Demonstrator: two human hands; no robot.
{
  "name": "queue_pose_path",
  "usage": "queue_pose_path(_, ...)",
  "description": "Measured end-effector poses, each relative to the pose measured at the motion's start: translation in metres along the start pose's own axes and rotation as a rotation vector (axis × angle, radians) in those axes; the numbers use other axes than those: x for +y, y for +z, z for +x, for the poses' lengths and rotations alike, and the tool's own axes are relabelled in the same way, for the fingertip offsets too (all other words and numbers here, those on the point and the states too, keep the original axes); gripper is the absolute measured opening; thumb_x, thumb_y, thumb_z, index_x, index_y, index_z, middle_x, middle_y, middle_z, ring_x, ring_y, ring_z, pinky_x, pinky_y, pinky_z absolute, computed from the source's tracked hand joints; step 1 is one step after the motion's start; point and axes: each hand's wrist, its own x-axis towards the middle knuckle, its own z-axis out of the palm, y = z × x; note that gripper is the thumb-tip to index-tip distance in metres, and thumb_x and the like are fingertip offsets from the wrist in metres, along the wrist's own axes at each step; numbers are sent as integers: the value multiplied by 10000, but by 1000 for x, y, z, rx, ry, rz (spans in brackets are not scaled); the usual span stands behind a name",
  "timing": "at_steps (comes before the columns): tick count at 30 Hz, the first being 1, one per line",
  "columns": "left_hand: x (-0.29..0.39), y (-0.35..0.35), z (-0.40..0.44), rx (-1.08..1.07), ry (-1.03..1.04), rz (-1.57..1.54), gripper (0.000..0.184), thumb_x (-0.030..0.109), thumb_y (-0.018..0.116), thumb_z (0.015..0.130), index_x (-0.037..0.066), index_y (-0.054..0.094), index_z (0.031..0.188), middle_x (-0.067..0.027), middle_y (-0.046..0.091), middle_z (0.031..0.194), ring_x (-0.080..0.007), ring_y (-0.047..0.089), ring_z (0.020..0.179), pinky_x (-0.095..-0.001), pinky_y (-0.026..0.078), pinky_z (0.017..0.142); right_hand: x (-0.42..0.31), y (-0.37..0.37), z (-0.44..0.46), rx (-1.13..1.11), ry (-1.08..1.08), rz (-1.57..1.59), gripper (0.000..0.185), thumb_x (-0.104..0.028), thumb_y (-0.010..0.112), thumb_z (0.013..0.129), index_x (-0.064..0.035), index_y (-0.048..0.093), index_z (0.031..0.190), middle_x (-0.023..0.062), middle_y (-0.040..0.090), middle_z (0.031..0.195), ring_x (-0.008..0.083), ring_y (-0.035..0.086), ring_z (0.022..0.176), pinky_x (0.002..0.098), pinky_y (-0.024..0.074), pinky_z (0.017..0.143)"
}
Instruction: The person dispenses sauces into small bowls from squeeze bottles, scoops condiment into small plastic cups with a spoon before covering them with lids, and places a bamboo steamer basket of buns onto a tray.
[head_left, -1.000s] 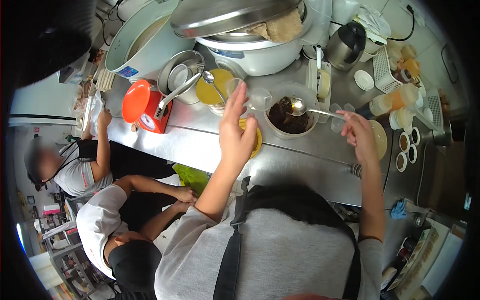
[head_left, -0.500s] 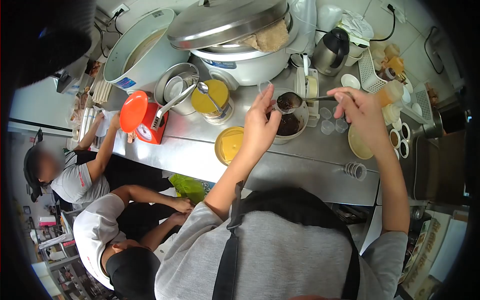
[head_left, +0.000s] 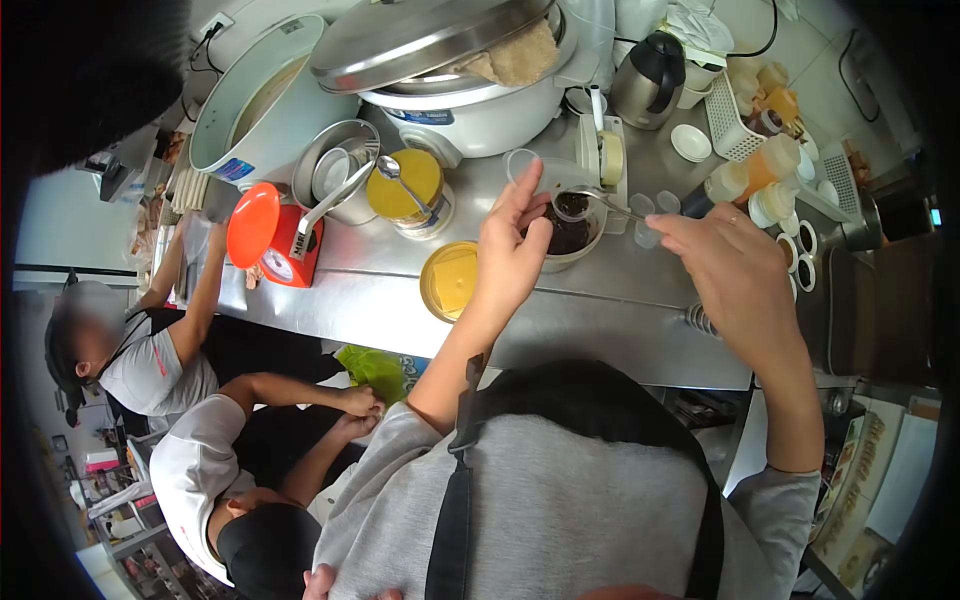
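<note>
My left hand (head_left: 512,245) holds a small clear plastic cup (head_left: 520,162) by its edge; its round rim or lid shows above my fingertips, and the rest is partly hidden. In my right hand (head_left: 735,265) is a metal spoon (head_left: 622,208), gripped by the handle. The spoon's head is down in a translucent tub (head_left: 592,248) of dark, chunky paste (head_left: 568,236), just right of my left thumb. Several small clear cups (head_left: 645,232) stand beside the tub, near my right fingertips.
A yellow lid (head_left: 432,290) lies left of my left forearm. Behind are a yellow-topped can (head_left: 408,190), a red scale (head_left: 265,235), a big cooker (head_left: 480,125), a tape dispenser (head_left: 612,155) and bottles (head_left: 770,160). Two co-workers (head_left: 170,350) are at the left.
The spoon has gone from above the small cup down into the tub of dark paste. My right hand has shifted lower and closer in. The camera view has moved slightly.
</note>
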Motion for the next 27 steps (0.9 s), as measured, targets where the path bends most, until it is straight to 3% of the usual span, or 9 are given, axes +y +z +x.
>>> queue_pose_path(7, -4, -8, -3, -7, -85, 39, 588, -38, 467, 823, -2, 408, 1408, -170, 485, 1328, -214, 592, 1111, -300, 468, 958, 5, 14, -3, -2, 11, 5, 189, -56, 650, 808, -57, 664, 996, 65, 606, 718, 203, 571, 646, 308, 457, 578)
queue_pose_path(10, -5, -19, -5, 33, -112, 39, 587, -34, 466, 824, 13, 418, 1407, -154, 490, 1348, -205, 592, 1109, -304, 455, 974, -1, -5, 6, 54, 414, 121, 137, -93, 603, 874, -67, 677, 987, 56, 601, 672, 171, 565, 582, 301, 455, 569)
queue_pose_path(13, 2, -45, -11, 107, -101, 45, 592, -36, 459, 820, 25, 422, 1408, -128, 501, 1354, -203, 588, 1121, -307, 444, 986, 27, -6, 18, 63, 437, 179, 159, -163, 565, 919, -92, 690, 985, 46, 587, 614, 144, 555, 535, 303, 452, 557)
queue_pose_path(16, 4, -72, -24, 212, -63, 30, 616, -84, 402, 796, 0, 411, 1406, -142, 453, 1424, -213, 578, 1150, -317, 441, 993, 61, 40, 31, -148, 587, 241, 172, -217, 563, 927, -122, 694, 987, 85, 608, 611, 208, 596, 552, 339, 458, 560)
queue_pose_path(20, 13, -83, -37, 285, -131, 27, 635, -101, 374, 778, -25, 394, 1408, -160, 430, 1437, -240, 556, 1191, -333, 424, 1021, 72, 130, 34, -231, 224, 49, 149, -185, 563, 896, -102, 681, 933, 157, 652, 718, 354, 634, 667, 434, 498, 617)
queue_pose_path(24, 15, -81, -39, 323, -99, -29, 588, -85, 386, 813, -61, 379, 1401, -181, 432, 1432, -274, 561, 1191, -346, 423, 1032, 71, 181, 47, -309, 130, 2, 151, -164, 564, 872, -92, 694, 899, 146, 663, 737, 349, 642, 684, 428, 517, 641)
queue_pose_path(27, 12, -85, -33, 341, -96, -3, 593, -93, 378, 808, -63, 378, 1400, -184, 427, 1434, -272, 560, 1193, -351, 422, 1036, 66, 178, 55, -425, 222, 83, 185, -219, 571, 903, -79, 692, 904, 164, 640, 708, 355, 613, 688, 433, 482, 618)
